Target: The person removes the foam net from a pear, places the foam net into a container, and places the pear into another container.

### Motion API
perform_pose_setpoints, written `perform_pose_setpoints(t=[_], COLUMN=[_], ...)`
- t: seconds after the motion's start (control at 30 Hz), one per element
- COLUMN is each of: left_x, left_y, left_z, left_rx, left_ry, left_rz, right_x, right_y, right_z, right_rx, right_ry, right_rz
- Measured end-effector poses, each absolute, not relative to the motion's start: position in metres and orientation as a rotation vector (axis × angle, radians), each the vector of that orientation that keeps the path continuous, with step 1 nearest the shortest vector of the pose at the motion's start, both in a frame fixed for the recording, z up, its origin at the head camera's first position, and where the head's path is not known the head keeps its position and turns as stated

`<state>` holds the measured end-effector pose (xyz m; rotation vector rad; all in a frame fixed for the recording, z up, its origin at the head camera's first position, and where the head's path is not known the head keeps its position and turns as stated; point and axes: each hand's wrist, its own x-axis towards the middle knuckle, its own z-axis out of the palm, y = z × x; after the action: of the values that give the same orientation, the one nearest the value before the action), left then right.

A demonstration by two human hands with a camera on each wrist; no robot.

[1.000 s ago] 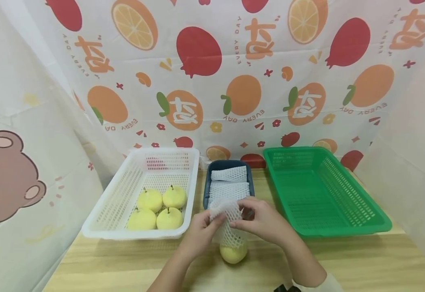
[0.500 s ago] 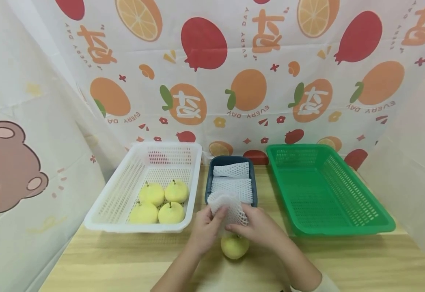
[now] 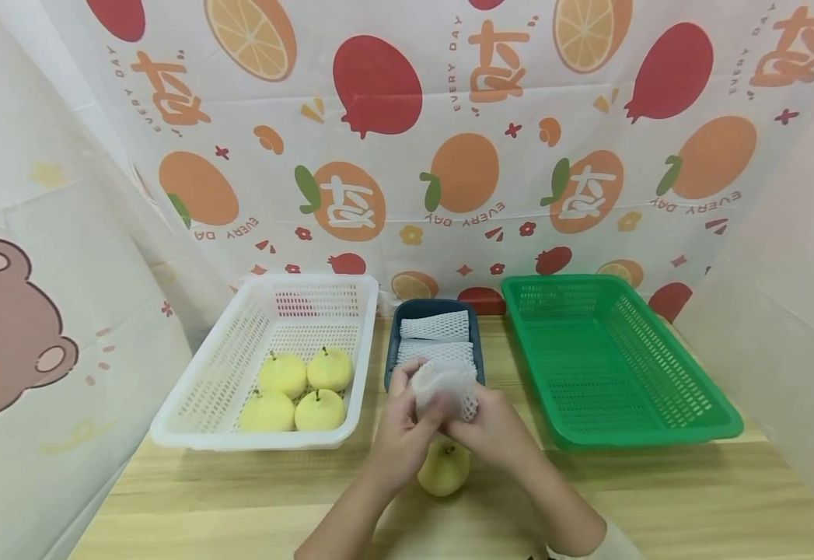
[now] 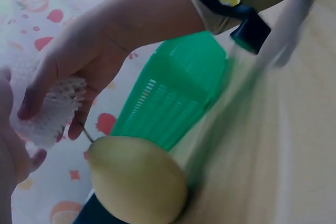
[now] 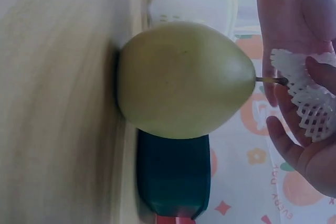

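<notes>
A yellow pear [image 3: 444, 469] stands upright on the table, its stem pointing up, just below both hands. Above it, a white foam fruit net [image 3: 446, 383] is bunched up between the hands. My left hand [image 3: 400, 435] grips the net with its thumb on the near side. On the other side, my right hand [image 3: 496, 430] grips the net too. In the right wrist view the net [image 5: 310, 95] is close by the pear's stem [image 5: 270, 80], and the pear [image 5: 184, 80] is uncovered. Some fingers are hidden behind the net in the head view.
A white basket [image 3: 190, 389] with several pears [image 3: 319, 410] stands to the left. Behind the hands, a dark blue tray [image 3: 393, 342] holds flattened foam nets [image 3: 436, 327]. A green basket [image 3: 553, 404] stands to the right. A fruit-print cloth [image 3: 407, 179] hangs behind.
The foam net hung down over the pear's top a second ago; it has been raised and gathered into a short bunch, baring the pear. The pear stays on the table.
</notes>
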<state>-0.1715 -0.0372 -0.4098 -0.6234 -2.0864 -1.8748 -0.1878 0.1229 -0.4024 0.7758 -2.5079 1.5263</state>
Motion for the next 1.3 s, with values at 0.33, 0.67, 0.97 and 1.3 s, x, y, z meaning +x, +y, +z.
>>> perform_pose_setpoints(t=[0.33, 0.67, 0.97, 1.3], left_x=[-0.182, -0.199, -0.217, -0.227], left_y=[-0.048, -0.052, -0.052, -0.059], left_z=[-0.395, -0.395, -0.405, -0.406], left_rx=[-0.583, -0.425, -0.174, -0.286], left_ry=[-2.223, -1.891, -1.812, -2.006], left_rz=[-2.056, -2.229, -2.183, -1.654], right_x=[-0.188, -0.209, -0.236, -0.275], right_y=[0.116, 0.125, 0.13, 0.126], right_z=[-0.402, -0.404, -0.405, -0.42], right_rx=[0.86, 0.792, 0.371, 0.19], right_ry=[-2.539, -2.505, -2.205, -2.292], right_rz=[1.643, 1.709, 2.092, 1.831])
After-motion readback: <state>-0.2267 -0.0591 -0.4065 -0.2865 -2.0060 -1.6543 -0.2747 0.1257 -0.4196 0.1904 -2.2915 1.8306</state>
